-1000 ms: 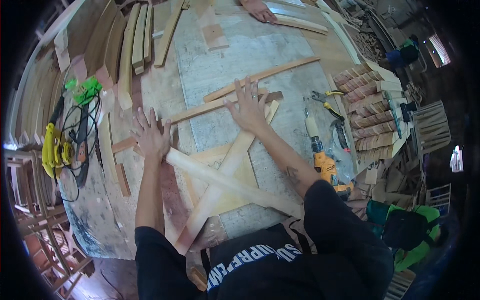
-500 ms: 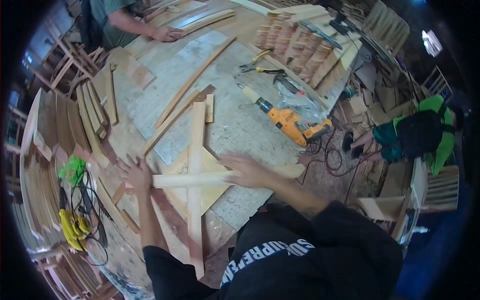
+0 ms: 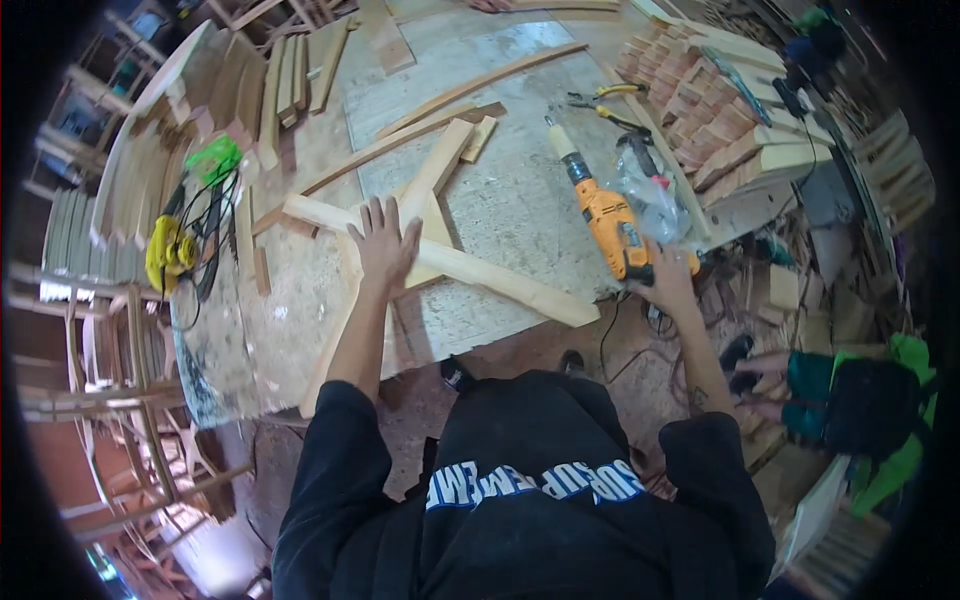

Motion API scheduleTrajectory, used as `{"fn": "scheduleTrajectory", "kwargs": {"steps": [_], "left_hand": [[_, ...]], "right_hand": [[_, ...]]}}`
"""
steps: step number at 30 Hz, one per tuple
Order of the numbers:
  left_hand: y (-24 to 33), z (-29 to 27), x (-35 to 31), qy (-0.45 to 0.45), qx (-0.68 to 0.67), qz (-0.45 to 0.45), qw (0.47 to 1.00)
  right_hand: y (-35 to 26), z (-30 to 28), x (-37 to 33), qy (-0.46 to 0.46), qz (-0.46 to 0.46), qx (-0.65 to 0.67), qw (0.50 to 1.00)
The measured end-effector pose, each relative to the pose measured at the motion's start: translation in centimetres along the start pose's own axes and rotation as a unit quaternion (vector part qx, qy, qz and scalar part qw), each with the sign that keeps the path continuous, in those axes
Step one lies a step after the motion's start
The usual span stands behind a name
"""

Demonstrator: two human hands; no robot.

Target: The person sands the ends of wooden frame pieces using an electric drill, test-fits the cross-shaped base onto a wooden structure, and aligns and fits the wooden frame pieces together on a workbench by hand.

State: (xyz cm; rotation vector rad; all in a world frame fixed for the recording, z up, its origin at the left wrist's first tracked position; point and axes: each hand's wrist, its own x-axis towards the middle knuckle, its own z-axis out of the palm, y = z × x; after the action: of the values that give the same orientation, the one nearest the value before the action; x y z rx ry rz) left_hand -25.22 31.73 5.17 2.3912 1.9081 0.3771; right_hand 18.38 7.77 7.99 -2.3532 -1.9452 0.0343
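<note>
Two pale wooden slats cross each other on the worktable; the upper slat [image 3: 510, 282] runs from left down to the near edge, and the lower slat [image 3: 440, 160] passes beneath it. A flat square wooden board [image 3: 436, 232] lies under the crossing. My left hand [image 3: 384, 245] rests over the upper slat near the crossing, its fingers spread. My right hand [image 3: 668, 283] is closed around the handle of an orange power drill [image 3: 603, 215], which lies on the table at the right with its bit end pointing away. My palm hides part of the drill's handle.
Pliers [image 3: 622, 118], a hammer [image 3: 640, 160] and a plastic bag [image 3: 665, 205] lie beyond the drill. Stacked wood pieces [image 3: 685, 110] stand far right, curved boards [image 3: 215, 85] far left. A yellow power tool [image 3: 170, 252] sits left. Another person [image 3: 850, 400] is at right.
My right hand has left the slat and gone right to the drill's handle. My left hand has shifted from the slat's left end toward the crossing. The whole view has turned.
</note>
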Motion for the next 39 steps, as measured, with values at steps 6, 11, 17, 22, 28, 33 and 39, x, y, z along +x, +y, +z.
{"fn": "scheduleTrajectory", "kwargs": {"steps": [6, 11, 17, 22, 28, 33, 39], "left_hand": [[6.7, 2.2, -12.6, 0.018, -0.026, 0.031, 0.999], [20.6, 0.0, -26.0, -0.11, -0.175, 0.18, 0.962], [21.3, 5.4, -40.6, -0.228, -0.335, -0.32, 0.856], [21.2, 7.9, -46.7, -0.2, -0.314, -0.335, 0.865], [29.9, 6.0, -37.8, -0.132, -0.584, -0.19, 0.778], [37.5, 6.4, -33.7, -0.215, -0.809, -0.277, 0.472], [44.4, 5.2, -41.1, -0.094, -0.868, -0.318, 0.371]], "right_hand": [[3.7, 2.5, 1.4, -0.036, -0.139, 0.032, 0.989], [6.2, 2.4, 2.7, -0.087, -0.17, 0.085, 0.978], [5.4, 1.0, 1.2, -0.083, -0.202, 0.129, 0.967], [6.3, -0.8, -5.0, -0.06, -0.206, 0.167, 0.962], [8.3, -1.7, -13.9, -0.089, -0.234, 0.137, 0.959], [10.0, -2.8, -21.9, -0.138, -0.255, 0.096, 0.952], [16.2, -3.6, -27.5, -0.127, -0.35, 0.01, 0.928]]}}
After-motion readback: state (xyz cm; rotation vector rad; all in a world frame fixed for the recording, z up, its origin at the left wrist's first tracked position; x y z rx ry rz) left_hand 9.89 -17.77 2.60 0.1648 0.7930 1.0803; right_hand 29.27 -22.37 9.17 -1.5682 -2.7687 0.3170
